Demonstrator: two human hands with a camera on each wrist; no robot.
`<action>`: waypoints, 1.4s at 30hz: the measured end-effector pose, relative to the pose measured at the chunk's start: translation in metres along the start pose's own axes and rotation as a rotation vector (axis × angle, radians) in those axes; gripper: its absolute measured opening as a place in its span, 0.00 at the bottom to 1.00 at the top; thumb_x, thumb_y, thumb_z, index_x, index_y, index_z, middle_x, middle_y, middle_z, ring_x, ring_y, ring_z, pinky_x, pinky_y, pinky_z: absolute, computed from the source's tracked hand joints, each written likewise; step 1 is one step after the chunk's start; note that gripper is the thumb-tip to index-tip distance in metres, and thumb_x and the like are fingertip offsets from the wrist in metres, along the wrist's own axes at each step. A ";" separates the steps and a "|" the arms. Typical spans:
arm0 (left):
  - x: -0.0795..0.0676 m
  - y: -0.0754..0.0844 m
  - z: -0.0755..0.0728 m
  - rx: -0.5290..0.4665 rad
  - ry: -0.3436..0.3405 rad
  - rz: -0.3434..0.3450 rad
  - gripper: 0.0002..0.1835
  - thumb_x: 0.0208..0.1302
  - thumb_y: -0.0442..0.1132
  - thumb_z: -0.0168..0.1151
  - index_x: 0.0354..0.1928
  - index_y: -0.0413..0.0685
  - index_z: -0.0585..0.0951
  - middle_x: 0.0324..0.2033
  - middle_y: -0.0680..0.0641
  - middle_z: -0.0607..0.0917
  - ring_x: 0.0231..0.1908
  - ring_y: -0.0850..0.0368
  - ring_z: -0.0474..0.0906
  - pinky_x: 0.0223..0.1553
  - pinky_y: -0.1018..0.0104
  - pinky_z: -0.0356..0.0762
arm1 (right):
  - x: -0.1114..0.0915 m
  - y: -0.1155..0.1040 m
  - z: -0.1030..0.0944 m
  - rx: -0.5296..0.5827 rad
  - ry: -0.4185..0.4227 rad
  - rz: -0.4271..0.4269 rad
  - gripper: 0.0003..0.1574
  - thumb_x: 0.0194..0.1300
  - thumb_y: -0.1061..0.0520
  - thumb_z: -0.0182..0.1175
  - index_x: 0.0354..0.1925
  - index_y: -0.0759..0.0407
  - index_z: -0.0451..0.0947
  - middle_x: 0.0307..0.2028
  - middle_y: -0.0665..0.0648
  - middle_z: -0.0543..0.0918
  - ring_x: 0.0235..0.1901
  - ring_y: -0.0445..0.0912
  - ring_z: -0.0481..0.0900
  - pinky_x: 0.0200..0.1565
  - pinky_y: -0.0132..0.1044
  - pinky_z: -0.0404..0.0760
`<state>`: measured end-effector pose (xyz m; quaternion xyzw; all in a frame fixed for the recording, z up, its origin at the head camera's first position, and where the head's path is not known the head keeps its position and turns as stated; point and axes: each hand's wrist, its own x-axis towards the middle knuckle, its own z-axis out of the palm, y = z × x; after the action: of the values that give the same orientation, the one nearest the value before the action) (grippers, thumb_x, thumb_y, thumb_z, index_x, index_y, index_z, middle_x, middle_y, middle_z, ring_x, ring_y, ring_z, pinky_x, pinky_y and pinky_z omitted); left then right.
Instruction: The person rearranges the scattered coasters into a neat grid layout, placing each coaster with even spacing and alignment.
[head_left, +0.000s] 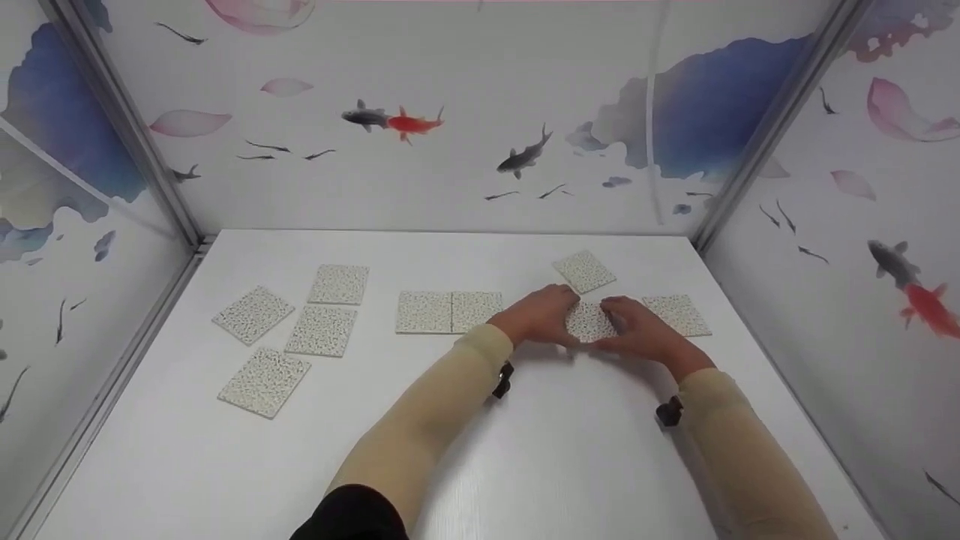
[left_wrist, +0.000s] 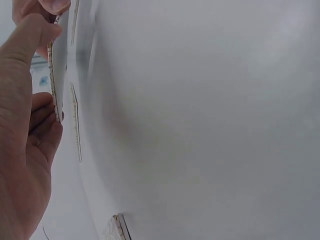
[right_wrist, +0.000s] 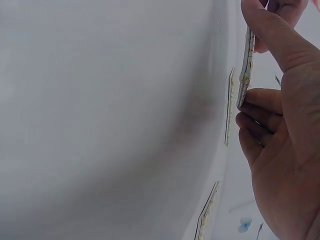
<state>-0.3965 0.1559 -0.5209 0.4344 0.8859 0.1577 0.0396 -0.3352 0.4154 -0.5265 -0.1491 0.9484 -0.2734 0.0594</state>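
A speckled cream square tile (head_left: 589,324) is held between both hands, lifted a little off the white table. My left hand (head_left: 541,315) grips its left side, thumb at the near edge and fingers at the far edge. From the right, my right hand (head_left: 646,334) pinches the same tile (right_wrist: 245,75) between thumb and fingers. In the left wrist view its pale smooth underside (left_wrist: 60,60) shows. Beyond the hands lies a tilted tile (head_left: 585,271); another tile (head_left: 677,315) lies to the right, partly behind the right hand.
Left of the hands, two tiles (head_left: 424,312) (head_left: 477,308) lie edge to edge. Farther left on the table (head_left: 187,450) are several loose tiles, among them one turned askew (head_left: 253,315) and one nearer (head_left: 264,382). Printed walls (head_left: 450,187) enclose the back and sides.
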 end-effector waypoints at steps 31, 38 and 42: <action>-0.057 -0.057 -0.026 -0.011 0.018 -0.078 0.51 0.63 0.64 0.79 0.79 0.40 0.72 0.74 0.44 0.76 0.74 0.49 0.71 0.77 0.60 0.68 | 0.062 -0.055 0.033 -0.138 0.023 -0.108 0.66 0.61 0.30 0.81 0.79 0.69 0.69 0.78 0.70 0.70 0.80 0.66 0.63 0.81 0.62 0.62; -0.063 -0.063 -0.030 -0.014 0.010 -0.082 0.51 0.64 0.62 0.79 0.80 0.39 0.71 0.74 0.43 0.75 0.74 0.48 0.71 0.77 0.59 0.70 | 0.067 -0.064 0.035 -0.139 0.011 -0.107 0.64 0.63 0.32 0.80 0.80 0.68 0.69 0.79 0.69 0.70 0.81 0.65 0.62 0.81 0.60 0.62; -0.064 -0.068 -0.031 -0.006 0.011 -0.091 0.52 0.64 0.62 0.78 0.81 0.40 0.70 0.75 0.43 0.74 0.75 0.48 0.70 0.78 0.59 0.68 | 0.071 -0.067 0.035 -0.152 0.006 -0.112 0.64 0.65 0.31 0.79 0.80 0.68 0.68 0.79 0.69 0.69 0.81 0.66 0.61 0.82 0.60 0.61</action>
<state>-0.4145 0.0592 -0.5173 0.3928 0.9044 0.1609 0.0431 -0.3789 0.3218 -0.5225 -0.2049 0.9569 -0.2038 0.0295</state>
